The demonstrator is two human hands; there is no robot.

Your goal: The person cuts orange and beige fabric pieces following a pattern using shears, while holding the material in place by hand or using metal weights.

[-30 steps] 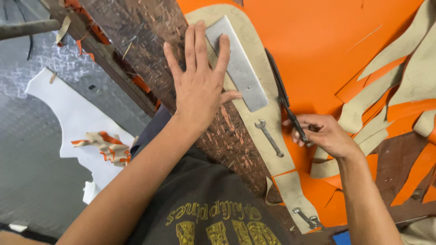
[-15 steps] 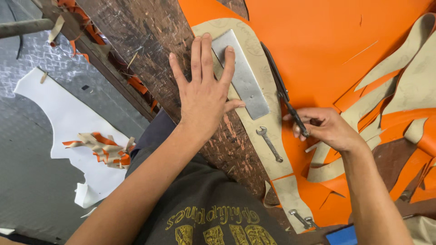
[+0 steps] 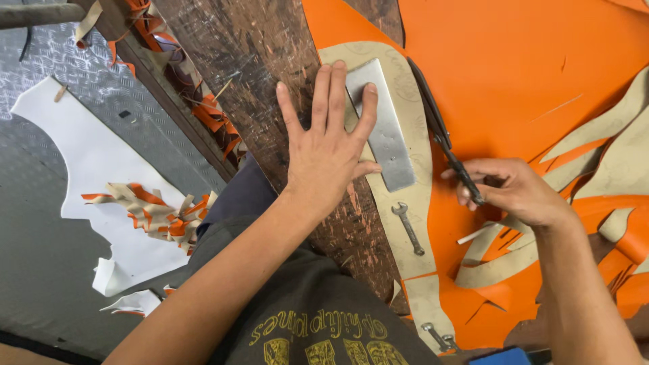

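Orange sheet of leather-like material [image 3: 514, 74] flat on counter, beige paper-like pattern strip [image 3: 414, 223] laid along its left edge, running top to bottom. Flat grey metal plate [image 3: 382, 132] sits on pattern as weight. Left hand [image 3: 328, 152] open, fingers spread, palm pressing down; index and middle tips on plate and pattern edge. Right hand [image 3: 514, 192] closed around handles of black shears [image 3: 443, 138]; blades point up along pattern's right edge, lying on orange sheet.

Doing it well, by judgement: keep left-hand pressure on plate so pattern doesn't creep; cut tight to pattern edge w/ long strokes, lower blade flat on sheet; keep fingertips clear of blade line; shift plate fwd as cut advances.

Two small steel wrenches on pattern: one mid [image 3: 408, 228], one near bottom [image 3: 434, 336], prob. extra weights.

Surface: dark, scarred wooden counter [image 3: 270, 61], heavily knife-marked. Beige/orange offcut strips [image 3: 608, 135] piled at right. Floor: grey tread-plate metal [image 3: 40, 270], w/ white cut-out sheet [image 3: 94, 176] and orange-beige scraps [image 3: 159, 216] on it. More scraps tucked under counter edge. Blue object [image 3: 503, 356] at bottom edge, can't tell what.
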